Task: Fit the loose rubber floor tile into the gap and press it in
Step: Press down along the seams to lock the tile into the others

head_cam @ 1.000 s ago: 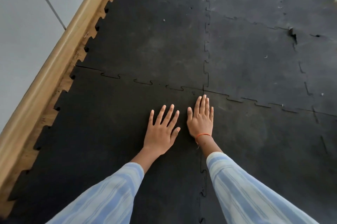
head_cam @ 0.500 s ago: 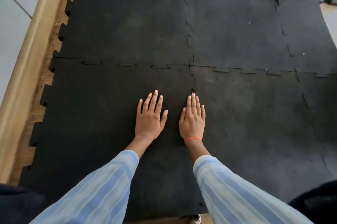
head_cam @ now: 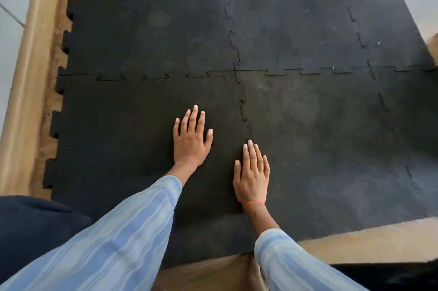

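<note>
Head view. Left hand lies flat, palm down, fingers straight and close together, on the near-left tile; it grasps nothing. Right hand lies flat in the same manner, nearer the wearer, palm down over the toothed seam that runs away from its fingertips; it holds nothing either. An orange band circles the right wrist. The tile under the left hand sits level with its neighbours, its teeth meshed along the far seam beyond the left fingertips and along the seam at the right hand. Left of the left hand, the tile's toothed edge meets a wooden ledge. Striped blue sleeves cover both forearms.
</note>
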The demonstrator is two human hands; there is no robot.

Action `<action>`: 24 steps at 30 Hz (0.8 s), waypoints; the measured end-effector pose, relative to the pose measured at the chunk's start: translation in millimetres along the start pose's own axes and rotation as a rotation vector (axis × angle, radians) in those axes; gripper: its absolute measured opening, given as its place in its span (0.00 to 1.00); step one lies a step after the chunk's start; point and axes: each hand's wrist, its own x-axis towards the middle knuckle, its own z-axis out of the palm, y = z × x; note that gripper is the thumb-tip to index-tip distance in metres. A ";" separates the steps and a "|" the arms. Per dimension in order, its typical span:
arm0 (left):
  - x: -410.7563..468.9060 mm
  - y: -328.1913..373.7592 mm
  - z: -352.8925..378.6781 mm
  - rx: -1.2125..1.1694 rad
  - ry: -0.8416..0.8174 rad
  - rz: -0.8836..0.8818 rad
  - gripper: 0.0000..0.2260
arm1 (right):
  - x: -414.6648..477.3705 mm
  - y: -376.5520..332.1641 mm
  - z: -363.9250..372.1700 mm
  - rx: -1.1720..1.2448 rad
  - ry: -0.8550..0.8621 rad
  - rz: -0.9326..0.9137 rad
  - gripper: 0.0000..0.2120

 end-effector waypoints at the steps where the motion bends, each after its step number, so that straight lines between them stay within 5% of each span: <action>1: 0.3 0.2 0.6 0.001 0.010 0.001 0.25 | 2.2 -1.1 -0.7 0.002 0.009 0.011 0.25; 11: -11.7 -0.9 -2.8 -0.006 -0.042 -0.011 0.25 | -47.2 12.3 1.8 0.041 0.012 0.034 0.21; 17: -87.9 25.8 5.4 -0.043 -0.021 -0.192 0.24 | -52.1 9.5 -1.3 0.055 0.010 0.098 0.21; 24: -106.9 40.0 -19.3 -0.012 -0.279 -0.264 0.27 | -49.8 -15.3 -13.2 0.123 0.019 0.236 0.17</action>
